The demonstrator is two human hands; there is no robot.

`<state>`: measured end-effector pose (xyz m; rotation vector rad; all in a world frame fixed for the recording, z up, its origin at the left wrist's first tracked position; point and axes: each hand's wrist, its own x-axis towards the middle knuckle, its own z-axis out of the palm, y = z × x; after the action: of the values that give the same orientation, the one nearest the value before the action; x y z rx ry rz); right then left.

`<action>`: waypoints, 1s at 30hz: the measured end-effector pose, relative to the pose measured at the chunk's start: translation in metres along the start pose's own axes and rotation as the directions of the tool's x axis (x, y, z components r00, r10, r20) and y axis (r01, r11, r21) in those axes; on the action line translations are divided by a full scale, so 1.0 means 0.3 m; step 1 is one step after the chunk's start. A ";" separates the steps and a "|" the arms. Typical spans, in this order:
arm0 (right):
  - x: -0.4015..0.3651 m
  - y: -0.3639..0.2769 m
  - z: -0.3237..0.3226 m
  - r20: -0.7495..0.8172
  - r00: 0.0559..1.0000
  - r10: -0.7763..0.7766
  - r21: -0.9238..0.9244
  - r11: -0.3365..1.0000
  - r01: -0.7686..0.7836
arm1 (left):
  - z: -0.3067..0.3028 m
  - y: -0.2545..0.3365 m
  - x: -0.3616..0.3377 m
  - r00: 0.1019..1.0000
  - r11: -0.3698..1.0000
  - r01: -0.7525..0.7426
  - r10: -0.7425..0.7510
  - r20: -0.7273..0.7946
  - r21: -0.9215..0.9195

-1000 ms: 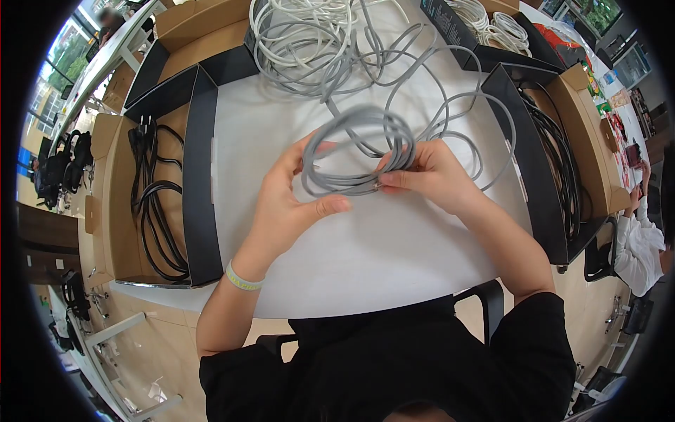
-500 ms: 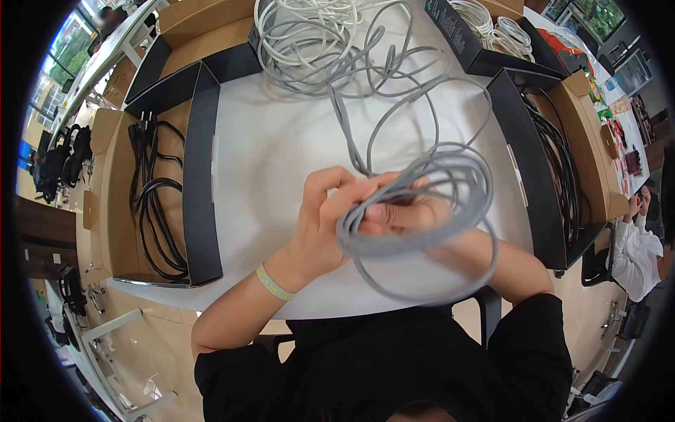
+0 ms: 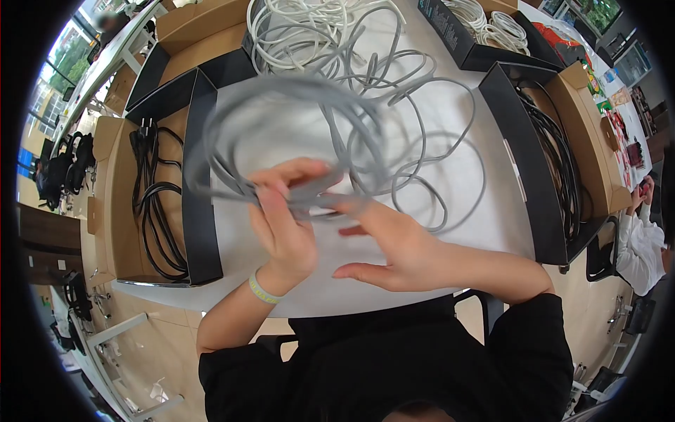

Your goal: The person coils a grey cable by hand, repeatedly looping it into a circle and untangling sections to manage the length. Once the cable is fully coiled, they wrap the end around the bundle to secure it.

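Presently, one grey cable coil point(image 3: 299, 84), blurred, raised above the white table point(image 3: 485, 225), left of the middle. Handling, as judged: light, springy, fairly smooth, not fragile; loops apt to fan out. Best hold: the gathered strands at the near side of the ring, all turns pinched together.

Left hand point(image 3: 281, 214): closed on those near strands. Right hand point(image 3: 397, 243): thumb spread well away from the fingers, fingertips at the coil's near right side; contact cannot be told.

Also listed: loose grey loops point(image 3: 474, 112), right of the coil; white cable heap point(image 3: 344, 17), far; black boxes at left point(image 3: 204, 183) and right point(image 3: 517, 162).

Differences from half a second ago: coil now farther and more to the left, ring wider; right hand parted from the left, its thumb clear.
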<state>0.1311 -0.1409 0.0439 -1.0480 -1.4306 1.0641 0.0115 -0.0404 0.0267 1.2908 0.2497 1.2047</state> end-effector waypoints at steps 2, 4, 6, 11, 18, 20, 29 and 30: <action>0.002 -0.004 -0.006 0.084 0.973 -0.214 -0.564 0.795 0.224 | -0.001 0.017 0.024 0.994 0.998 0.053 -0.055 -0.095 -0.017; 0.004 0.007 -0.004 0.083 0.974 -0.212 -0.563 0.796 0.221 | -0.021 0.029 0.052 0.945 0.986 0.149 -0.163 -0.283 -0.073; 0.007 0.015 -0.005 0.062 0.970 -0.234 -0.682 0.699 0.212 | -0.067 0.015 0.061 0.943 0.985 0.169 -0.169 -0.287 -0.025; 0.016 0.032 -0.069 -0.023 0.993 -0.118 -0.873 0.486 0.038 | -0.075 0.012 0.086 0.955 0.969 0.184 -0.136 -0.265 0.165; 0.025 0.036 -0.187 -0.160 0.972 -0.174 -0.842 0.538 -0.042 | -0.087 0.004 0.101 0.943 0.979 0.160 -0.190 -0.273 -0.129; 0.030 0.032 -0.209 -0.140 0.974 -0.178 -0.853 0.521 -0.027 | -0.081 0.023 0.104 0.869 0.905 0.183 -0.331 -0.368 -0.384; 0.037 -0.043 -0.378 -0.737 0.675 -0.036 -0.143 0.984 -0.103 | -0.108 0.094 0.112 0.883 0.832 0.154 -0.359 -0.304 -0.533; 0.026 -0.042 -0.415 -0.771 0.636 -0.038 -0.120 0.989 -0.086 | -0.119 0.096 0.113 0.883 0.830 0.154 -0.359 -0.303 -0.536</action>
<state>0.2532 -0.1261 0.0685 -1.4074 -0.7733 0.3965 -0.0157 0.0019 0.0535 0.5307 0.3650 1.1789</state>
